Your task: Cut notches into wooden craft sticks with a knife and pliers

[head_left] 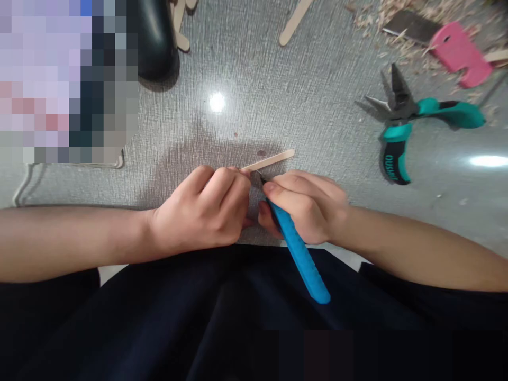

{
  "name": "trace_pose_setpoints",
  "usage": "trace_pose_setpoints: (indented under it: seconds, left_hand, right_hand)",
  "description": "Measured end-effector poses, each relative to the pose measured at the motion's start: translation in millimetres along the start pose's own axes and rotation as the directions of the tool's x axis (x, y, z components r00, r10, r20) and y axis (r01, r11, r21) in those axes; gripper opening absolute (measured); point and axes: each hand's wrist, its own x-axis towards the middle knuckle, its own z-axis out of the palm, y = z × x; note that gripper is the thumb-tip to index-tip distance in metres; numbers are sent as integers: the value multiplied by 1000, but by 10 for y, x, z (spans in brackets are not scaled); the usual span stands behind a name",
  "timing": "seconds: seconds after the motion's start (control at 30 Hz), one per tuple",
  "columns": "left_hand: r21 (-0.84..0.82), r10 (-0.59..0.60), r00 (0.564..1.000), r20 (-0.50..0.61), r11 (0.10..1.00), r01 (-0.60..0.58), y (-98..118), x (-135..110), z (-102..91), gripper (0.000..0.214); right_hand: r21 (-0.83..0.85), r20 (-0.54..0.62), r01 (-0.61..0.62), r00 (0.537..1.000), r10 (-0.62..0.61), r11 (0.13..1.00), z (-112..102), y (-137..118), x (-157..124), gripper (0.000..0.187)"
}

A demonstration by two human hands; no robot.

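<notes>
The wooden stick [273,159] is in front of me, close to my body, slanting up to the right out of my left hand [208,206]. That hand is clamped on its lower end, with my curled fingers hiding the rest. My right hand [307,206] is wrapped around the blue-handled tool [299,248], whose thin metal tip points at the stick's near edge; I can't tell whether the 2 touch.

As for how far I am, the length of stick I can see looks whole, with a rounded end and no clear notch, so I'd judge little has been done to that part. Both the stick and the tool are in position; anything under my fingers is hidden, and how much is left I can't say.

Farther out on the grey desk [246,69], to my right, the pliers [401,103] lie with their jaws spread and their 2 teal-and-black handles wide apart. Beyond them is a pink-handled blade [458,53] among pale wood shavings [369,15], so some wood has evidently been pared. 1 loose stick [293,24] lies at the far edge of my view, and at least 2 spare sticks [179,26] poke out beside a black rounded object [159,42] on my left. Past that, a patch is blurred out, with a pale cable [24,185] below it.
</notes>
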Motion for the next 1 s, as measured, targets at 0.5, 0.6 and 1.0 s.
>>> trace_pose_setpoints:
  seconds: [0.5,0.6,1.0]
  left_hand:
    - [-15,4,1000,1,1000,-4,6,-24,0,26]
    - [-19,0,1000,-8,1000,0,7,-14,-5,23]
    - [-40,12,1000,7,999,-12,6,10,-20,26]
  right_hand:
    - [-35,28,-49,998,50,998,5,-40,28,11]
    - [-36,21,-50,998,51,998,-5,-45,45,10]
    - [47,103,-53,994,48,997,-67,-16,82,21]
